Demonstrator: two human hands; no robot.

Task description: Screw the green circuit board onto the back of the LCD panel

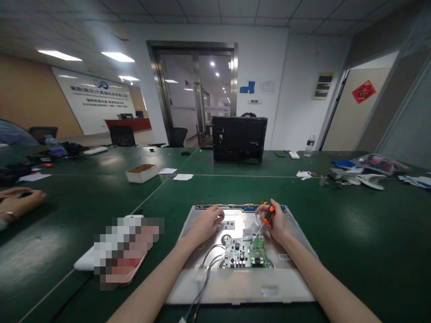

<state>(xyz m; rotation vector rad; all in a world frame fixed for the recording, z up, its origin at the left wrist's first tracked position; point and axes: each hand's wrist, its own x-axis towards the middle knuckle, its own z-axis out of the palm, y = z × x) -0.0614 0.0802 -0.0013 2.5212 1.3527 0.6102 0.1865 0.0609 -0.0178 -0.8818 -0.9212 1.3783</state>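
two bare forearms reach in from the near edge, angled inward over one flat silver metal panel (pixel 286 285) that lies on the dark green bench (pixel 357 255). the left hand (pixel 208 220) is palm-down over the panel's far left part, its fingers curled inward; whether they grip anything small i cannot tell. the right hand (pixel 278 226) is turned inward over the far right part, its fingers closed around one orange-and-black screwdriver (pixel 268 215), whose thin shaft slants down to the far edge of one green-and-white circuit board (pixel 237 253). the board sits on the middle of the panel, between the forearms; whether the tip touches it is too small to tell. dark thin cables (pixel 208 280) run from the board's left side over the panel's near edge. one narrow blue circuit strip (pixel 247 208) lines the panel's far edge.

left of the panel lie one long white object (pixel 87 260) and one pink flat object (pixel 136 269), partly blurred out. well apart at the left edge are another person's hands (pixel 23 202).

farther off are one open cardboard box (pixel 142 174), two white paper pieces (pixel 182 177) just beside it, one upright black screen-like unit (pixel 239 140) and, to its right, one clear bottle (pixel 310 146).
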